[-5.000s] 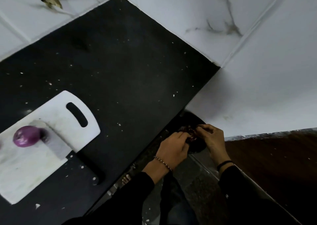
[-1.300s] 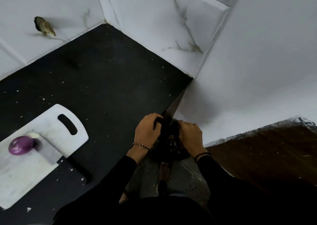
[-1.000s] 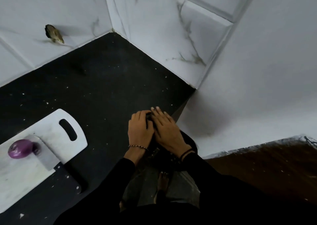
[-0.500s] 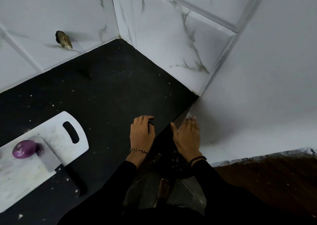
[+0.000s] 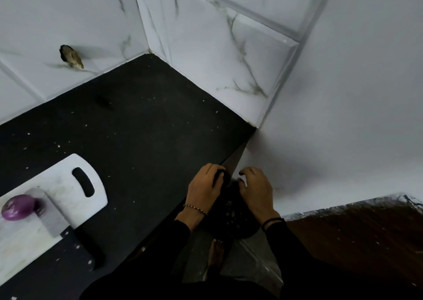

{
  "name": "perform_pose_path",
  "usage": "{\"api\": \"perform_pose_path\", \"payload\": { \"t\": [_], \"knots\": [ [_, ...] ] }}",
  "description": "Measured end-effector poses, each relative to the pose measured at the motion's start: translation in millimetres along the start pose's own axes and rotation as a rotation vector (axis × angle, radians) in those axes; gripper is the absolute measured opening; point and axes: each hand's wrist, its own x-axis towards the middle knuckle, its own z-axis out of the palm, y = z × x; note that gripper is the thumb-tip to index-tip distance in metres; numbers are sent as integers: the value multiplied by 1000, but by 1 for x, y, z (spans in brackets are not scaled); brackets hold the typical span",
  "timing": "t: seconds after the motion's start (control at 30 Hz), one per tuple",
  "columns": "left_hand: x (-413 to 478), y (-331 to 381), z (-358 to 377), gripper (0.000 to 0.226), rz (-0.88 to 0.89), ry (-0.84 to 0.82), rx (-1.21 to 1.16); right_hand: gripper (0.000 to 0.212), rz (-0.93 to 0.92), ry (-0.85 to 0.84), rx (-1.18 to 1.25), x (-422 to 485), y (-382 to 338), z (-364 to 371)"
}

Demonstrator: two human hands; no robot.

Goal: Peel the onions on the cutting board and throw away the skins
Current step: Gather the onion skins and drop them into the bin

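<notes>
A peeled purple onion point(image 5: 16, 207) lies at the left end of the white cutting board point(image 5: 90, 180) on the black counter. Both of my hands hover off the counter's right edge, above a dark bin point(image 5: 238, 219) on the floor that holds pale scraps. My left hand point(image 5: 204, 191) has its fingers loosely curled, tips pointing down at the bin's dark rim. My right hand point(image 5: 255, 191) is a little apart from it, also loosely curled. I see no skin in either hand.
A cleaver point(image 5: 49, 210) lies across the board beside the onion, its black handle point(image 5: 90, 248) reaching over the counter. White marble tiles wall the counter point(image 5: 142, 125) at the back and right. My bare foot point(image 5: 215, 254) stands below the bin, with brown floor at the right.
My hands rubbed together over the bin a second ago, then parted. Their fingers have now curled. The onion, board and cleaver have not moved.
</notes>
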Motion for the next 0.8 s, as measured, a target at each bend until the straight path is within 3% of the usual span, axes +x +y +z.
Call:
{"api": "perform_pose_path", "payload": {
  "t": [0.1, 0.27, 0.4, 0.8],
  "knots": [
    [12, -4, -9, 22, -27, 123, 126, 22, -200, 93, 64, 20, -26, -5],
    [37, -12, -27, 26, -240, 196, 189, 61, -434, -334, -88, 60, -71, 16],
    [46, -21, -37, 29, -323, 225, 230, 76, -528, -443, -329, 87, -90, 32],
    [35, -28, -36, 35, -296, 203, 267, 96, 16, -259, -254, 102, -69, 19]
  ]
}}
